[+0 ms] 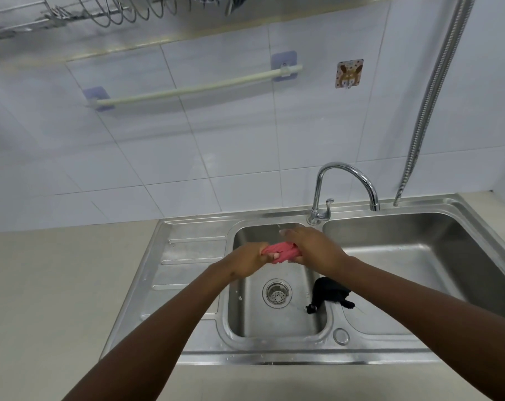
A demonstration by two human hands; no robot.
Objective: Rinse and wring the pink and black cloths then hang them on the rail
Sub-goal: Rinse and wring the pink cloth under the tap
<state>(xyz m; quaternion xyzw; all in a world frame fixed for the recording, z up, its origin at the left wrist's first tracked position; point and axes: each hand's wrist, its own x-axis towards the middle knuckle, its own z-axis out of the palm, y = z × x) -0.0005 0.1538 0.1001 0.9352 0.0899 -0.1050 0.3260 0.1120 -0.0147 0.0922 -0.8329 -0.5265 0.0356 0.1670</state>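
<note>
The pink cloth is twisted into a tight roll above the left basin of the steel sink. My left hand grips its left end and my right hand grips its right end. Drops of water fall beneath it. The black cloth lies crumpled over the divider between the two basins, partly hidden by my right forearm. The pale rail is fixed on the tiled wall above, slanting up to the right, with nothing on it.
A chrome tap stands behind the basins with its spout over the right one. A metal hose hangs down at the right. A wire dish rack is overhead. A beige counter extends left of the sink.
</note>
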